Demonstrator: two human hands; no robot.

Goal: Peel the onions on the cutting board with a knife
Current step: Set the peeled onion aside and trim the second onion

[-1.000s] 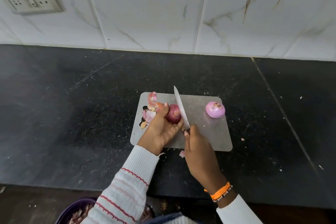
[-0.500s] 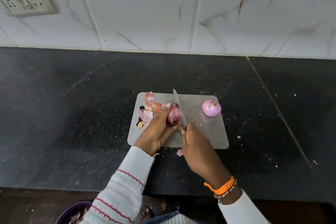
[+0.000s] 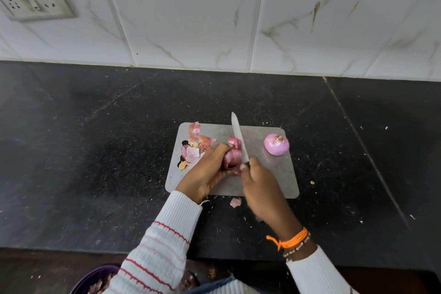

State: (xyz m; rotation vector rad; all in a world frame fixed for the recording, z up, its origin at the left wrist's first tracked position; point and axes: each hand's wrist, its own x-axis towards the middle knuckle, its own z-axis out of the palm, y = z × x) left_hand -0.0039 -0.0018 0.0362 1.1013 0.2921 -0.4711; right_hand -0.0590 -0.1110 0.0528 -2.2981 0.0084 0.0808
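A grey cutting board point(image 3: 274, 174) lies on the black counter. My left hand point(image 3: 207, 172) grips a dark red onion point(image 3: 230, 159) on the board's middle. My right hand point(image 3: 262, 188) holds a knife point(image 3: 238, 138) by the handle; its pale blade points away from me and rests against the onion's right side. A peeled pink onion point(image 3: 276, 144) sits alone at the board's far right corner. Loose onion skins point(image 3: 194, 147) are piled on the board's far left part.
One scrap of skin point(image 3: 235, 202) lies on the black counter point(image 3: 95, 150) just in front of the board. A purple bowl point(image 3: 95, 277) with peels sits below the counter edge at bottom left. A wall socket point(image 3: 31, 0) is at top left.
A flap of skin now stands up off the onion's far end beside the blade. Both hands have stayed on the onion and knife, with the blade edging slightly along the onion.
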